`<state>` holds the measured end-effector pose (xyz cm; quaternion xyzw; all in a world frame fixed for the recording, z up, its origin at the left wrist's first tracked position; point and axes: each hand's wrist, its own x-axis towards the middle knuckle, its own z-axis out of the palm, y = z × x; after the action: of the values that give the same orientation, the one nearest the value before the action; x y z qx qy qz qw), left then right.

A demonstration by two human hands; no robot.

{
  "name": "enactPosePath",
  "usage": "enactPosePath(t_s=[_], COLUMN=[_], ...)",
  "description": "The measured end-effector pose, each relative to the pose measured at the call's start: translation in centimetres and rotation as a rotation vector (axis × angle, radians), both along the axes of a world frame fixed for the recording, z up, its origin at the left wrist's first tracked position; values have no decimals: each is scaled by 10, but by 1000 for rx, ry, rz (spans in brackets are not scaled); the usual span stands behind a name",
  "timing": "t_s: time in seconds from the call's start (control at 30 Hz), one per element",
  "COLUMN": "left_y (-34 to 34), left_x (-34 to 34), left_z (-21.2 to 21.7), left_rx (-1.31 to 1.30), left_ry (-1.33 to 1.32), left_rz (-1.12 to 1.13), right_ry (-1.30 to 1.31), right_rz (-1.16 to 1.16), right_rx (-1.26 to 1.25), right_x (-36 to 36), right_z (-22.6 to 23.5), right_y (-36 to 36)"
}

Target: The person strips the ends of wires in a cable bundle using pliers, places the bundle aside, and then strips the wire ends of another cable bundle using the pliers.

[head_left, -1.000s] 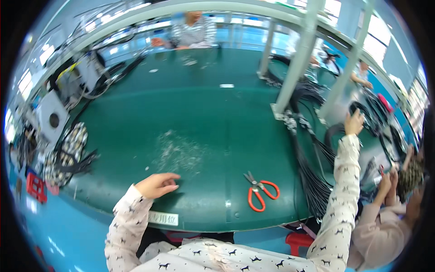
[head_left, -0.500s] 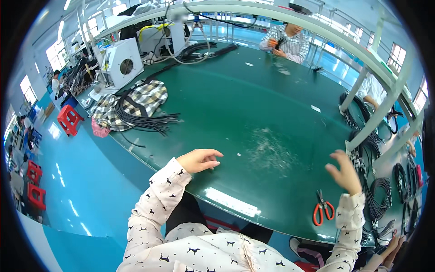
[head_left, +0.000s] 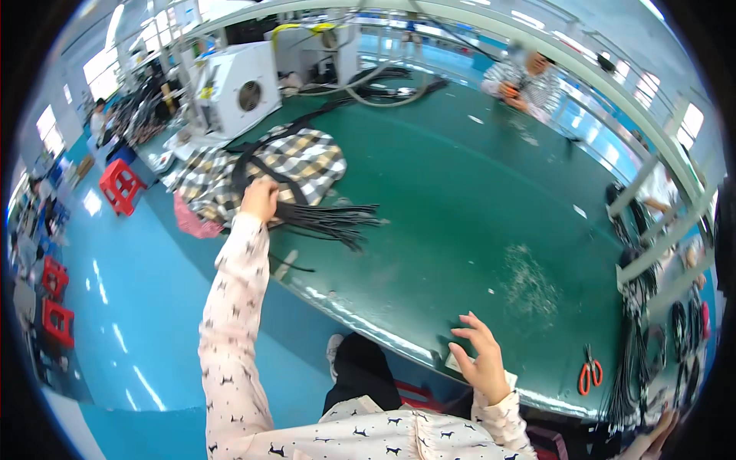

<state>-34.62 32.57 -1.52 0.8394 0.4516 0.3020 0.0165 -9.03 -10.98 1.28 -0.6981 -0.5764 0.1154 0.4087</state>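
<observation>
My left hand [head_left: 261, 199] is stretched out to the left side of the green table [head_left: 429, 184]. Its fingers are closed around a bundle of black cables [head_left: 330, 219], whose loose ends fan out to the right. Beneath the bundle lies a checkered cloth [head_left: 314, 157], with a pink cloth [head_left: 195, 218] sticking out at its lower left. Near the table's front edge, my right hand [head_left: 483, 360] hangs open with spread fingers and nothing in it. Pliers with red handles [head_left: 589, 377] rest on the table to the right of that hand.
A white machine with a fan [head_left: 245, 92] stands at the back left. Small scraps [head_left: 529, 287] litter the table. Metal frame posts [head_left: 663, 238] and more black cables [head_left: 632, 360] line the right side. Across the table sits another person [head_left: 529, 84]. A red stool [head_left: 120, 186] is on the floor.
My left hand has moved left and away from me, and has taken hold of the cable bundle. My right hand has come left toward the front edge. The view has turned left.
</observation>
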Motion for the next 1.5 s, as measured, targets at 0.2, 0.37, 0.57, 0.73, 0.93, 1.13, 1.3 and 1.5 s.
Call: enactPosePath(t_s=[0.2, 0.37, 0.57, 0.73, 0.93, 1.13, 1.3, 1.5], left_y=[85, 120, 142, 160, 177, 122, 149, 90], left_x=[-2, 13, 14, 5, -61, -3, -17, -2], left_z=[29, 25, 0, -7, 9, 40, 82, 94], left_rx=[-78, -316, -352, -260, -763, -439, -786, -1062], left_ry=[156, 87, 115, 71, 144, 294, -350, -919], left_rz=[244, 633, 989, 1008, 601, 719, 487, 76], right_ry=[28, 16, 49, 99, 145, 136, 259, 1069], right_rz=[-145, -230, -264, -295, -291, -320, -295, 195], right_rx=[156, 194, 198, 202, 242, 260, 224, -35], right_x=[-32, -33, -31, -27, -28, -24, -31, -53], right_z=[-28, -38, -37, -34, -40, -38, -35, -30], right_y=[36, 43, 47, 46, 42, 37, 33, 49])
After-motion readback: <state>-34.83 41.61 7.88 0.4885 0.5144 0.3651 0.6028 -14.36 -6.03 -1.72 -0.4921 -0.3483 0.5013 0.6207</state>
